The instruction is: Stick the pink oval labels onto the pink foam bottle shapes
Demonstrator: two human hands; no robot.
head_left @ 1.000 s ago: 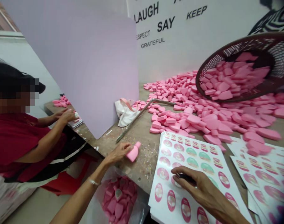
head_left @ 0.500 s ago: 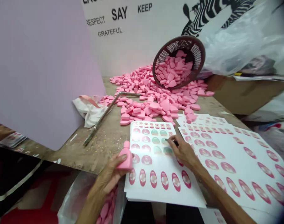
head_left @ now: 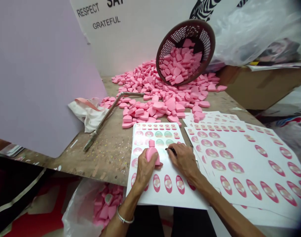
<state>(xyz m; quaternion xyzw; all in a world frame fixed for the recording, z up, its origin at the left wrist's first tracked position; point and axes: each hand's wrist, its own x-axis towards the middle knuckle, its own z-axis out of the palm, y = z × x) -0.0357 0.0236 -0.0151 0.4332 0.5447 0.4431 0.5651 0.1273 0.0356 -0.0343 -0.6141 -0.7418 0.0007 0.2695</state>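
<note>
My left hand (head_left: 143, 169) is closed around a small pink bottle-shaped piece (head_left: 151, 152), held upright with its neck at the top. It is over a stack of sticker sheets (head_left: 170, 200) printed with pink and green labels. Close by on the right, my right hand (head_left: 186, 161) pinches a thin dark pointed tool (head_left: 170, 150), its tip just above the sheet near the green stickers. Most of the tool is hidden by my fingers, so its exact kind does not show. Whether a sticker sits on the tip is too small to tell.
Pink pieces (head_left: 162, 107) lie heaped behind the sheets, spilling from a tipped brown basket (head_left: 160, 49). A bent metal bar (head_left: 98, 133) and white cloth (head_left: 91, 115) lie left. More sticker sheets (head_left: 239, 148) spread right. A plastic bag (head_left: 76, 210) of pink pieces is below the table edge.
My left hand has brought the pink bottle-shaped piece rightward over the sticker sheet. My right hand has shifted slightly left, so the two are closer together. The head view has tilted down.
</note>
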